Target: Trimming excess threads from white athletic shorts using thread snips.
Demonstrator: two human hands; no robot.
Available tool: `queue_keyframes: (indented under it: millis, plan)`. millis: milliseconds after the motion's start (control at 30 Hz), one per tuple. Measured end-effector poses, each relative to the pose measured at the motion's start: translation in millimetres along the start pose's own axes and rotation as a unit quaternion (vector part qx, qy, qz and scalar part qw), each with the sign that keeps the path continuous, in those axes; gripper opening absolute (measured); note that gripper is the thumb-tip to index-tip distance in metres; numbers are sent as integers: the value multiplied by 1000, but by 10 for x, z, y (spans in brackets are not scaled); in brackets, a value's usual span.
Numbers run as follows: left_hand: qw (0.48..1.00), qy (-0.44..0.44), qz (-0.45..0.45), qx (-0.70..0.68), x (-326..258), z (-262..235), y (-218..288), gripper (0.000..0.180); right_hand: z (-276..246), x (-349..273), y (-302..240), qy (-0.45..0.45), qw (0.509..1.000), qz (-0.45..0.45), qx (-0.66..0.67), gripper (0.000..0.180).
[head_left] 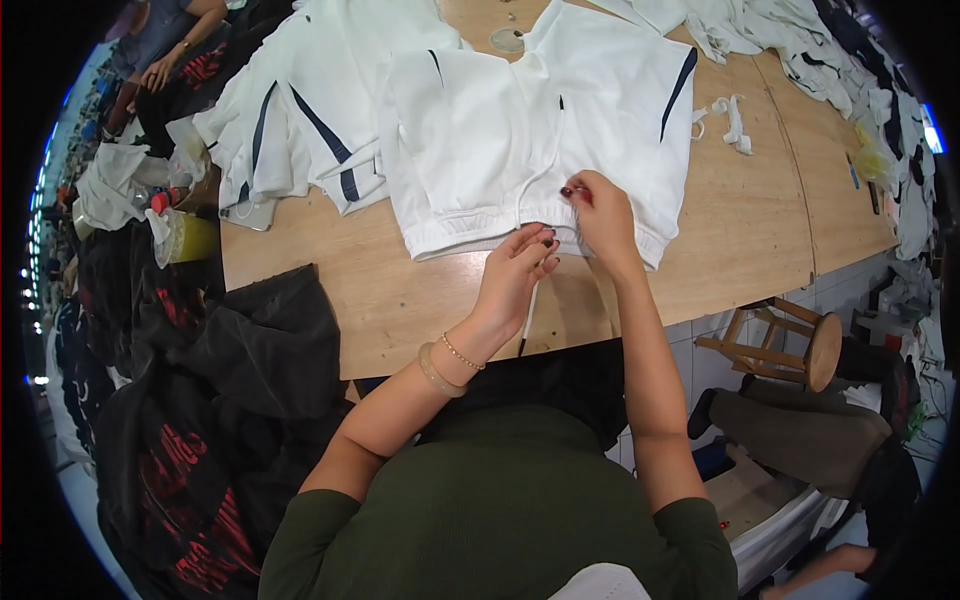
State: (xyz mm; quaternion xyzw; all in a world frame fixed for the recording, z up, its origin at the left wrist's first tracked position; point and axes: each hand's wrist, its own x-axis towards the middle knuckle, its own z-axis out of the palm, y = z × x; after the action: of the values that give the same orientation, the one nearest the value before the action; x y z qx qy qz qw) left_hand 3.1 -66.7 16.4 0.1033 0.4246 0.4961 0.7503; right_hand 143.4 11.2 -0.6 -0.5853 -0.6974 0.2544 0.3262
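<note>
White shorts (480,150) lie on the table in front of me, their gathered elastic waistband (450,232) toward me and navy inserts at the sides. My left hand (515,265) is at the front of the waistband, fingertips pinched together. A white drawstring (531,305) hangs below that hand over the table edge, ending in a dark tip. Another length of cord runs up over the shorts to a second dark tip. Just right of it, my right hand (603,218) is closed above the waistband, thumb and fingers together; what lies between them is too small to tell.
More white garments with navy stripes (330,130) are heaped at the left. White scraps (735,125) lie on the wooden table (760,220). A yellow-green drink cup (188,238) and dark garments (270,335) are left; a wooden stool (822,352) stands right. Another person (165,45) sits far left.
</note>
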Motion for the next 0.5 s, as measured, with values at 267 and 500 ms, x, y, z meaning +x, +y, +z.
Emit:
queue_keyframes:
  millis: [267, 500]
  plan:
    - [991, -22, -16, -127, 295, 131, 40, 23, -687, -299, -249, 10, 900, 248, 358, 13]
    - [981, -60, -45, -180, 404, 295, 133, 21, -905, -533, -309, 61, 949, 168, 260, 16]
